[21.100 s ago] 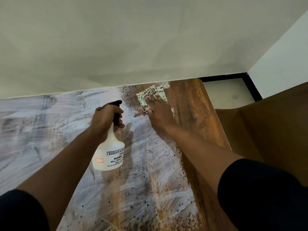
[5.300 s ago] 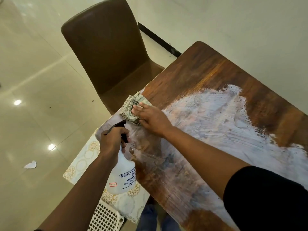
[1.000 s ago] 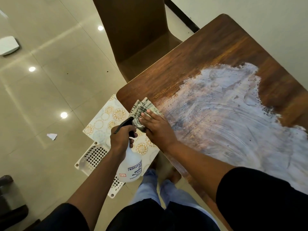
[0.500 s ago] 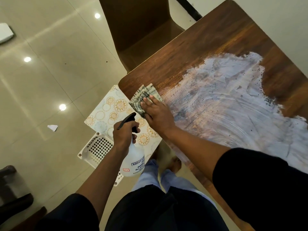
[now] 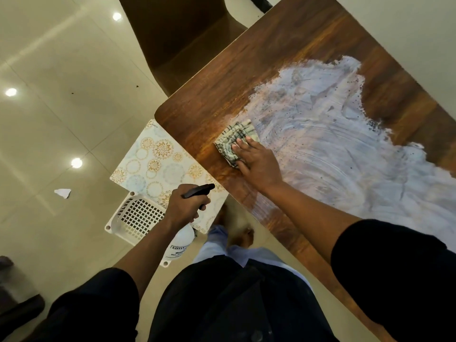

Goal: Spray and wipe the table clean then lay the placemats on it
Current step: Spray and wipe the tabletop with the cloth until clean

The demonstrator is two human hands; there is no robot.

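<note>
Nearby, cloth (image 5: 234, 141) beside table (image 5: 283, 58) edge.

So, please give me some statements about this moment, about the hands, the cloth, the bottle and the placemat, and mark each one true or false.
1. The right hand presses the checked cloth on the table. True.
2. The left hand holds nothing. False: it grips the spray bottle.
3. The patterned placemat lies on the table. False: it lies lower, beside the table, partly over a white basket.
4. A whitish wet film covers part of the table. True.
5. The chair is white. False: brown.
</note>
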